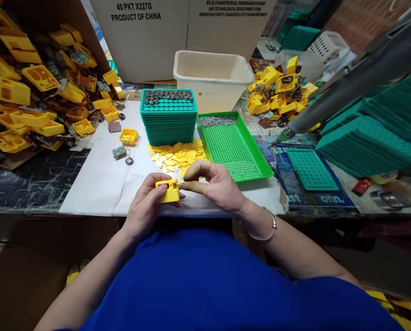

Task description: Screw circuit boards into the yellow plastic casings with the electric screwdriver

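My left hand (148, 198) is closed around a small yellow plastic housing (170, 192), held just above the white sheet (98, 184) near the table's front edge. At the right side of the housing, my right hand (214, 184) pinches with thumb and forefinger, both in tan finger covers. What sits between those fingertips is too small to make out. Just beyond my hands lies a heap of flat yellow plastic pieces (177, 157). On the sheet to the left rest another yellow housing (128, 136), a green circuit board (118, 152) and a small round speaker (129, 161).
Behind the heap stands a stack of teal trays (169, 122), its top one partly filled with small round parts. A green perforated tray (231, 142) holds small metal pieces. Yellow housings (41, 78) pile up at left, more (277, 89) at back right. A grey bar (343, 87) slants in from the right.
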